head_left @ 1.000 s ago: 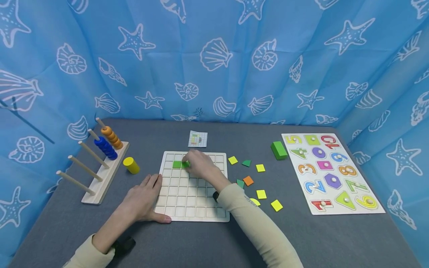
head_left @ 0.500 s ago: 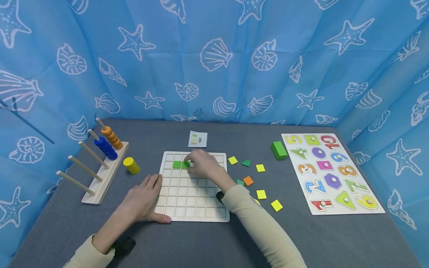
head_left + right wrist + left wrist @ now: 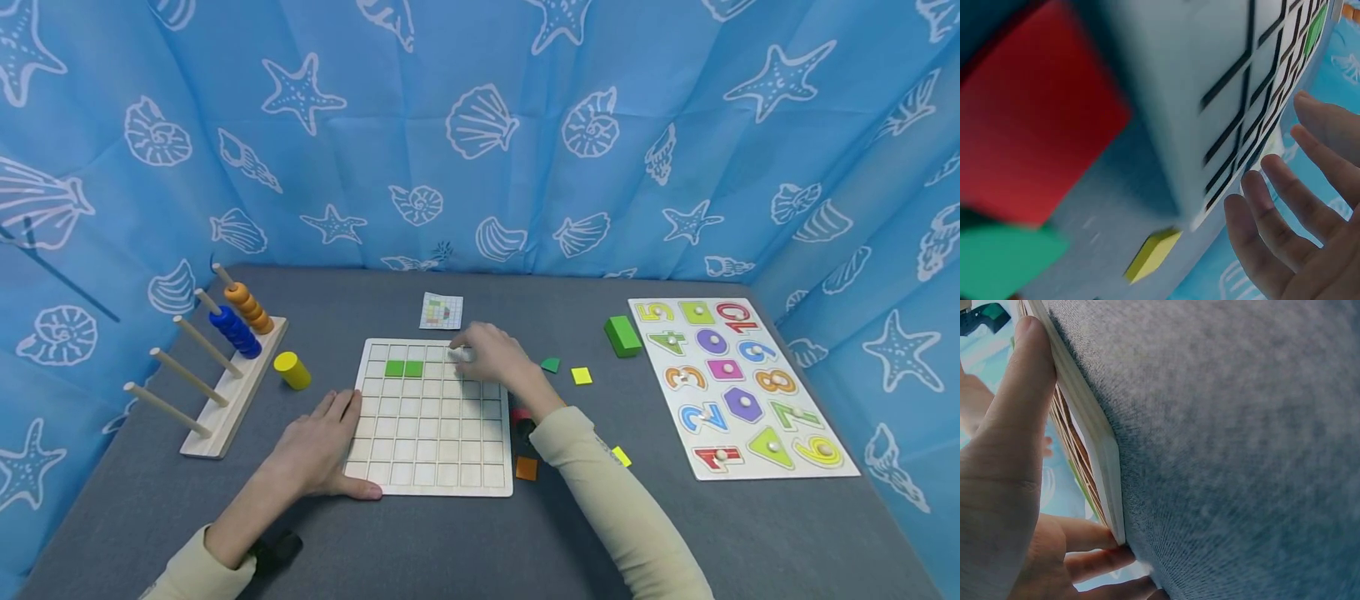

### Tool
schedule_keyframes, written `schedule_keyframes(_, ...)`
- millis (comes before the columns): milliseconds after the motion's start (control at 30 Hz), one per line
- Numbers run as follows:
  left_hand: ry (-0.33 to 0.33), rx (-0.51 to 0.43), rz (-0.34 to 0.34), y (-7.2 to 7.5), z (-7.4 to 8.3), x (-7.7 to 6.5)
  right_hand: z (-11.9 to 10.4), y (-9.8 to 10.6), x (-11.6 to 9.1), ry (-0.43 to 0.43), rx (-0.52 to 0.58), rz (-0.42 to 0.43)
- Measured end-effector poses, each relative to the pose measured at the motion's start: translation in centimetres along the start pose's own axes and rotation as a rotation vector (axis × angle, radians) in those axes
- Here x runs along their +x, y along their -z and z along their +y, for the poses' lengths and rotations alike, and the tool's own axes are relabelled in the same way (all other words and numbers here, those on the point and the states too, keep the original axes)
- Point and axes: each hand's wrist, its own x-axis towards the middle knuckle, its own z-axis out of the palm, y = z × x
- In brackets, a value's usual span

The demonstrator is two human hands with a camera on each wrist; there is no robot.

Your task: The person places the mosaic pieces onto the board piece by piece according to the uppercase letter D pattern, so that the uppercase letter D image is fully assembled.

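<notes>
A pale wooden grid board point(image 3: 416, 433) lies flat on the grey table. Two green square tiles point(image 3: 393, 368) sit side by side in its second row. My left hand point(image 3: 318, 446) rests at the board's near left corner, its thumb point(image 3: 1025, 387) along the near edge and its fingers against the left side. Over the upper right of the board is my right hand point(image 3: 491, 358), fingers spread and apart, with nothing between them. In the right wrist view, a red tile point(image 3: 1041, 119), a green tile point(image 3: 1007, 259) and a yellow tile point(image 3: 1152, 256) lie beside the board.
Behind the board lies a small pattern card point(image 3: 441, 311). To the left stand a peg abacus point(image 3: 236, 387) and a yellow cylinder point(image 3: 292, 371). On the right are an orange tile point(image 3: 527, 468), a green block point(image 3: 623, 337) and a number puzzle point(image 3: 738, 392). My right sleeve hides some tiles.
My right hand has let go of the second green tile, now flat beside the first, and has moved right across the board. My left hand stays in place.
</notes>
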Motion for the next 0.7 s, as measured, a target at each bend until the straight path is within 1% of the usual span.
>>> schedule_keyframes(233, -0.006, -0.003, 0.006, 0.1, 0.1, 0.0, 2.5, 0.9, -1.0, -0.081, -0.024, 0.011)
schedule_keyframes(400, -0.003, -0.001, 0.01, 0.1, 0.1, -0.1, 4.0, 1.5, -1.8, -0.086, -0.047, 0.015)
schedule_keyframes(700, 0.001, 0.008, 0.005, 0.1, 0.2, -0.1, 6.0, 1.9, -2.8, -0.119, -0.042, 0.013)
